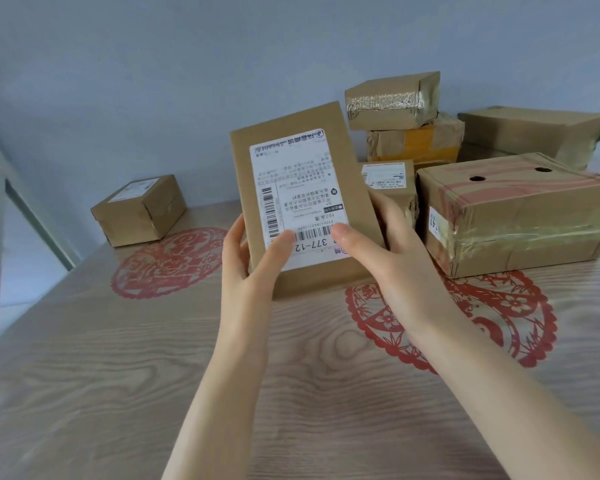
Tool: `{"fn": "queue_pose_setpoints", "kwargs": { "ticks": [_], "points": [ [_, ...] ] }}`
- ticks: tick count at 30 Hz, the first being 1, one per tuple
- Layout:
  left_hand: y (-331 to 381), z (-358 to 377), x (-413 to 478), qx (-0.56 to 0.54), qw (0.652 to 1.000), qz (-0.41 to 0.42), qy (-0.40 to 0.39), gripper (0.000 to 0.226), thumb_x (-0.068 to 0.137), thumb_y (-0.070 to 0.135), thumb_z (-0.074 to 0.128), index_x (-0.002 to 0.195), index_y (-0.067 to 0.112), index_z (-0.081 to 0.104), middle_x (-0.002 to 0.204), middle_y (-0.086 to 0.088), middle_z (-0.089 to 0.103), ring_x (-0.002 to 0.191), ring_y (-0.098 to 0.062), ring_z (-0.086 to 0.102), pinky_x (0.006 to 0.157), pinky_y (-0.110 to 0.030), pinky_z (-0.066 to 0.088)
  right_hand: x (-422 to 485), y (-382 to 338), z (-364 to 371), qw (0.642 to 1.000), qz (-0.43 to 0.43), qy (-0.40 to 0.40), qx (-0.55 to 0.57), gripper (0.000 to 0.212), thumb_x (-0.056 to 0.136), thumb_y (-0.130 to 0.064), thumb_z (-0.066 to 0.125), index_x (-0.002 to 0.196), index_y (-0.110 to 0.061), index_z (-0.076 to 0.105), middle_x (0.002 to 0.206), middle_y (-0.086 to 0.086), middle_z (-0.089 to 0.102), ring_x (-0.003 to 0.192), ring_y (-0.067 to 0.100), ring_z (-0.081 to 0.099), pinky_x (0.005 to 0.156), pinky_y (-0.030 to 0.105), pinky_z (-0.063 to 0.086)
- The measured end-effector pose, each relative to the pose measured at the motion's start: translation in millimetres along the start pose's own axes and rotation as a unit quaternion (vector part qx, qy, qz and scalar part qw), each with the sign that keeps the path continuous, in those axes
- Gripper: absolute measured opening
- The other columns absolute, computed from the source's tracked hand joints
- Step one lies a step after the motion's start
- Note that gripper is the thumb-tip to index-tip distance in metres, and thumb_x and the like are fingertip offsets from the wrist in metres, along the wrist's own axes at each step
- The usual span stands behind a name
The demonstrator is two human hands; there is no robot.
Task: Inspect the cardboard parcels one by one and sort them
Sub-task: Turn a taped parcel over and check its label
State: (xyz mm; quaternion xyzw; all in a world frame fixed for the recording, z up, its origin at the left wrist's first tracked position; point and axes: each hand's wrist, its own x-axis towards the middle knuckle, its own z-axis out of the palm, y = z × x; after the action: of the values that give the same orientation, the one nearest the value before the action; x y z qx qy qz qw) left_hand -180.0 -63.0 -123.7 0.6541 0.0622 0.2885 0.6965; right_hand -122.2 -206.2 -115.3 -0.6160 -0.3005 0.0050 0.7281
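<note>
A person's two bare hands are holding up a flat cardboard parcel [353,181] above a wood-grain table [118,375], its face tilted toward the camera and its white shipping label [297,188] reading upside down. The left hand [246,268] is gripping the parcel's lower left edge, thumb pressing on the label beside a barcode while the fingers are curling round the edge. The right hand [395,258] is gripping the lower right corner, thumb lying across the label's bottom and fingers wrapping behind the box. Just behind the raised parcel, a pile of taped parcels is waiting at the right of the table against a pale blue wall [187,64]: a large box with two round holes [520,216] in front, a small labelled box [392,181] to its left, a box bound in yellow tape [416,142] with a crinkled-tape box [392,100] stacked on it, and a long box [534,131] at the back. Well apart, at the table's far left, a single small box [139,211] is sitting alone, touching the edge of a red paper-cut decoration [167,261]; a second red paper-cut [499,317] is lying partly under the large box and the right wrist.
</note>
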Motion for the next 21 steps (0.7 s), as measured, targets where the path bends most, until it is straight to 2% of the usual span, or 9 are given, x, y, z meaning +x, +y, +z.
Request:
{"fn": "queue_pose_setpoints", "kwargs": {
  "ticks": [5, 10, 14, 17, 21],
  "points": [
    [-0.4, 4.9, -2.5, 0.023, 1.0, 0.009, -0.015, 0.087, 0.071, 0.041, 0.076, 0.15, 0.037, 0.038, 0.136, 0.014, 0.063, 0.119, -0.004, 0.064, 0.096, -0.027, 0.051, 1.4, -2.9, -4.3, 0.998, 0.018, 0.021, 0.056, 0.031, 0.096, -0.02, 0.061, 0.123, -0.033, 0.057, 0.1, -0.027, 0.071, 0.09, -0.009, 0.067, 0.069, 0.006, 0.049],
    [1.4, 0.4, -0.9, 0.0, 1.0, -0.005, 0.0, 0.077, 0.075, 0.044, 0.07, 0.147, 0.033, 0.044, 0.132, 0.014, 0.066, 0.12, -0.007, 0.063, 0.107, -0.039, 0.047, -2.4, -6.9, 0.7, 0.998, -0.006, -0.032, 0.047, 0.043, 0.097, -0.009, 0.058, 0.126, -0.041, 0.051, 0.107, -0.03, 0.07, 0.099, -0.012, 0.064, 0.075, 0.005, 0.048],
    [2.8, 1.8, -2.2, 0.018, 0.999, 0.0, -0.035, 0.092, 0.068, 0.055, 0.073, 0.15, 0.031, 0.042, 0.137, 0.012, 0.064, 0.129, -0.01, 0.058, 0.114, -0.045, 0.041, -0.7, -5.9, -1.3, 0.997, -0.001, -0.018, 0.074, 0.039, 0.099, -0.011, 0.054, 0.128, -0.037, 0.052, 0.109, -0.027, 0.07, 0.098, -0.012, 0.065, 0.073, 0.004, 0.048],
    [6.3, 3.7, -3.9, 0.023, 0.999, 0.009, -0.041, 0.077, 0.075, 0.046, 0.074, 0.146, 0.029, 0.048, 0.13, 0.011, 0.068, 0.122, -0.008, 0.063, 0.107, -0.038, 0.046, -2.4, -7.5, -2.6, 0.997, -0.009, -0.03, 0.073, 0.043, 0.098, -0.01, 0.056, 0.132, -0.036, 0.051, 0.113, -0.026, 0.07, 0.101, -0.013, 0.063, 0.074, 0.003, 0.047],
    [11.1, 0.0, -3.5, -0.019, 0.999, -0.02, -0.021, 0.056, 0.083, 0.042, 0.071, 0.135, 0.029, 0.058, 0.118, 0.011, 0.074, 0.109, -0.006, 0.07, 0.092, -0.032, 0.049, -3.1, -11.0, 1.9, 0.996, -0.029, -0.074, 0.03, 0.052, 0.094, -0.006, 0.06, 0.122, -0.047, 0.044, 0.103, -0.044, 0.063, 0.102, -0.026, 0.054, 0.077, -0.002, 0.043]
  ]
}}
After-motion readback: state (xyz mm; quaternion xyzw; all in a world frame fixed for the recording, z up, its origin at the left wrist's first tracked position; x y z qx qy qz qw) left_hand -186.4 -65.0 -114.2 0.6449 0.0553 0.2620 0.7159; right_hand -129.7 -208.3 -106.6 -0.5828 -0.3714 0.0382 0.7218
